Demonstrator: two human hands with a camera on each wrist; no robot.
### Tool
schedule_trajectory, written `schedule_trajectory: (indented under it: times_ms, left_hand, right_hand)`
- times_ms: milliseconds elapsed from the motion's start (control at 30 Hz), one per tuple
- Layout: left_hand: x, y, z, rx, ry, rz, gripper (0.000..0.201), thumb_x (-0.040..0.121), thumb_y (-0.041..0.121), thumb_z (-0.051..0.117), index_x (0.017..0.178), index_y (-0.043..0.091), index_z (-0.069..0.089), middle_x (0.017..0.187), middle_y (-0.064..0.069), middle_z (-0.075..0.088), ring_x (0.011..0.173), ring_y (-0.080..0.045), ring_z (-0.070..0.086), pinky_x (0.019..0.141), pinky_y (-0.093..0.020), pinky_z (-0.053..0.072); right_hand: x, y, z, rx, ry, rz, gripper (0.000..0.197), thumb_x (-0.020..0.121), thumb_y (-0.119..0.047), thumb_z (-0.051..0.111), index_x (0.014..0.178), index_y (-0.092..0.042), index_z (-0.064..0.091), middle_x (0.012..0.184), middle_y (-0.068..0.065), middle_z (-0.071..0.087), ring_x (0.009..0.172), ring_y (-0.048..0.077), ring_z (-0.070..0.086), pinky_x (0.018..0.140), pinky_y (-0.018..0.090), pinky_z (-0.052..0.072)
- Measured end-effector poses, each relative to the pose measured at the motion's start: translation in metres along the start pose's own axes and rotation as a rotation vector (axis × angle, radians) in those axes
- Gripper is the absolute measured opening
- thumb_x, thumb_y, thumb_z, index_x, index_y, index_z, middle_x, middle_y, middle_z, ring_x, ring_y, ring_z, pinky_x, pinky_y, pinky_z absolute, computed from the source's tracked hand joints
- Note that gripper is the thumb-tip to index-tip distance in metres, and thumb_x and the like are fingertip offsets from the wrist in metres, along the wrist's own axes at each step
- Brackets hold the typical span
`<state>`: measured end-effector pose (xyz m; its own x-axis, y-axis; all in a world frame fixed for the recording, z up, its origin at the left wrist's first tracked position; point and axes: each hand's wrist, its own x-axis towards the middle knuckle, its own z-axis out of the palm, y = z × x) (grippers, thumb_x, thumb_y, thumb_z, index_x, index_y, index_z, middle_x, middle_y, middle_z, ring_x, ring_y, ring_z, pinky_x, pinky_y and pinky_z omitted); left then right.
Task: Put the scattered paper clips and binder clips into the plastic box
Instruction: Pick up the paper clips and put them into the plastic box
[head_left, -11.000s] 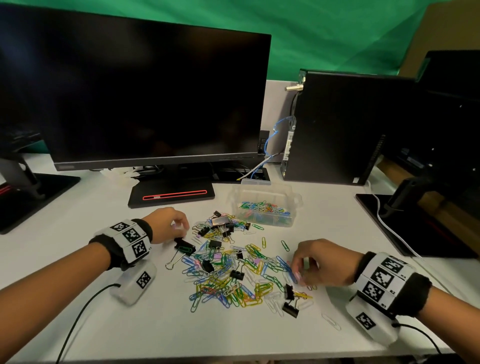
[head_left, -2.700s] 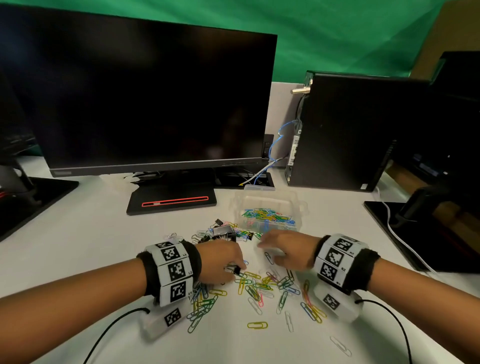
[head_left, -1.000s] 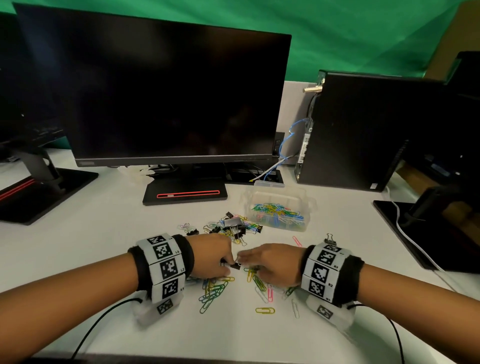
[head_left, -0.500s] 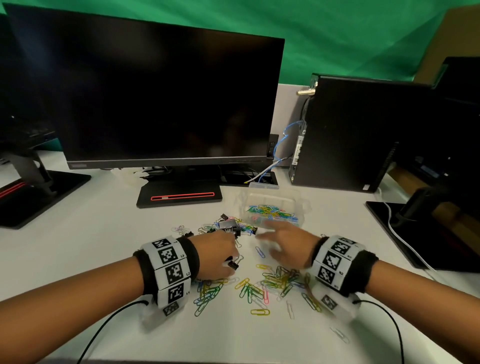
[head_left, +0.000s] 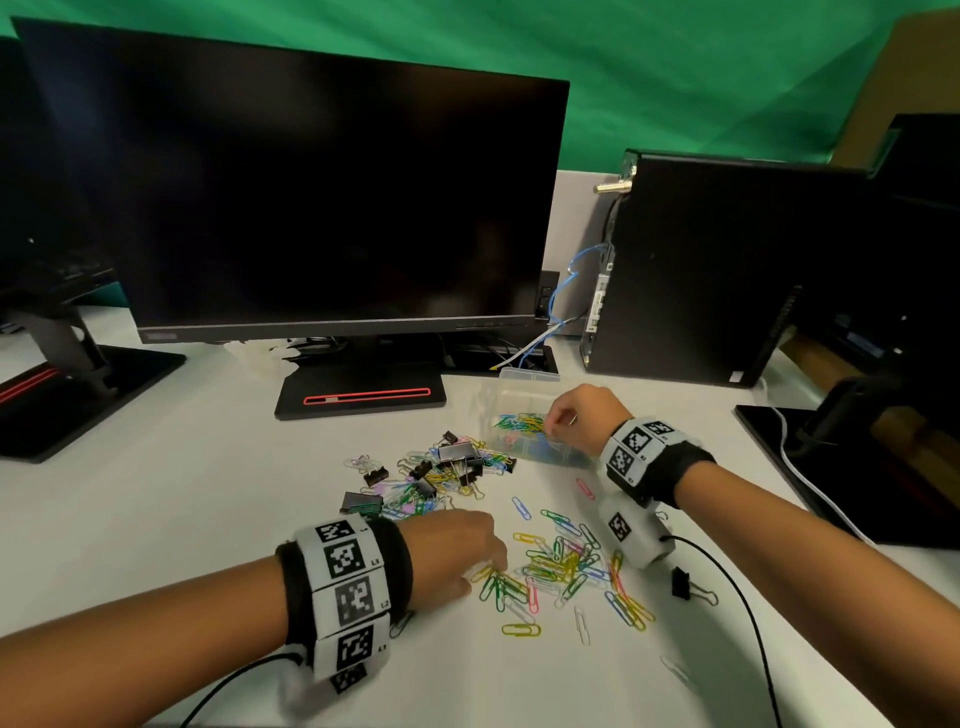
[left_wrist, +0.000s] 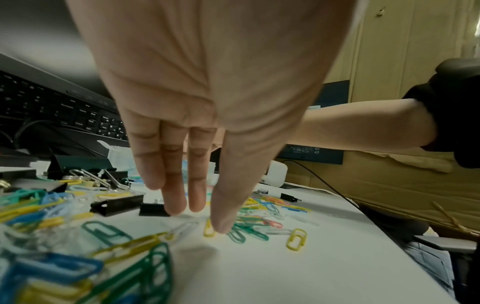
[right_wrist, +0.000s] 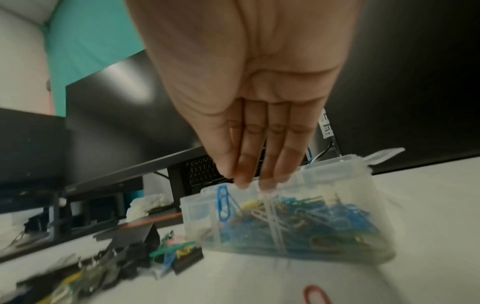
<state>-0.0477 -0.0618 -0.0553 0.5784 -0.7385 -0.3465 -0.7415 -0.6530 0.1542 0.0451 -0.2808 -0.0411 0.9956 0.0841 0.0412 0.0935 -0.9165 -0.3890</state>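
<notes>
The clear plastic box (head_left: 488, 405) (right_wrist: 197, 207) stands behind the scatter, partly filled with coloured paper clips. My right hand (head_left: 553, 421) (right_wrist: 249, 181) hovers over its open top with straight fingers pointing down. A blue clip (right_wrist: 223, 203) and a white clip (right_wrist: 270, 209) are blurred just under the fingertips. My left hand (head_left: 493, 566) (left_wrist: 200, 216) reaches down with straight fingers, and its thumb tip touches a yellow clip (left_wrist: 209, 228) at the edge of the loose paper clips (head_left: 561, 566). Black binder clips (head_left: 457, 457) (left_wrist: 116, 204) lie mixed with clips farther back.
One binder clip (head_left: 680, 584) lies alone under my right forearm. A large monitor (head_left: 311, 208) on its stand base (head_left: 363, 397) and a black computer tower (head_left: 727, 270) close off the back. Other monitor bases sit far left (head_left: 78, 389) and right (head_left: 831, 467).
My right hand has gone from the loose clips up to the box and opened over it. My left hand has shifted right onto the coloured clips. The head view has drifted slightly.
</notes>
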Motion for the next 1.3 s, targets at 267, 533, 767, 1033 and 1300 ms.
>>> schedule_trajectory:
  times_ms: [267,533,767,1033,1300]
  left_hand:
    - [0.011,0.002,-0.011,-0.015,0.002,-0.051,0.047,0.091,0.022,0.053,0.137,0.019,0.043,0.133,-0.008,0.043,0.126,-0.025,0.043,0.105,-0.034,0.036]
    - [0.038,0.006,-0.022,0.030,0.013,-0.082,0.065,0.090,0.043,0.053,0.143,0.011,0.033,0.146,-0.009,0.034,0.135,-0.025,0.032,0.113,-0.038,0.029]
    - [0.046,0.012,-0.024,0.111,-0.104,-0.086,0.052,0.102,0.030,0.026,0.148,0.005,0.019,0.158,-0.009,0.015,0.143,-0.028,0.023,0.116,-0.037,0.019]
    - [0.049,0.017,-0.020,0.072,-0.130,-0.071,0.057,0.102,0.032,0.026,0.150,0.005,0.012,0.160,-0.008,0.003,0.144,-0.028,0.020,0.117,-0.035,0.019]
    - [0.042,0.020,-0.004,0.013,-0.135,0.054,0.067,0.099,0.037,0.036,0.151,0.011,0.003,0.160,-0.004,-0.002,0.148,-0.019,0.008,0.121,-0.035,0.014]
  right_hand:
    - [0.005,-0.004,0.004,-0.055,-0.146,-0.012,0.021,0.076,-0.022,0.074,0.095,-0.012,0.072,0.095,0.004,0.071,0.084,0.015,0.060,0.068,0.018,0.042]
    - [0.019,-0.010,-0.023,0.064,-0.050,0.043,0.011,0.080,-0.013,0.066,0.073,-0.017,0.072,0.075,0.002,0.069,0.065,0.016,0.064,0.067,0.026,0.057]
    - [-0.008,0.002,-0.019,-0.142,-0.078,-0.040,0.017,0.087,-0.017,0.055,0.092,-0.012,0.071,0.099,0.006,0.069,0.092,0.022,0.063,0.082,0.030,0.050]
    - [-0.065,0.016,0.002,-0.433,-0.506,-0.076,0.029,0.087,-0.009,0.042,0.112,-0.005,0.058,0.128,0.013,0.055,0.118,0.028,0.051,0.102,0.036,0.041]
    - [-0.120,0.014,0.016,-0.218,-0.579,-0.340,0.051,0.094,-0.006,0.036,0.144,-0.016,0.033,0.157,-0.002,0.021,0.140,0.020,0.032,0.115,0.028,0.025]
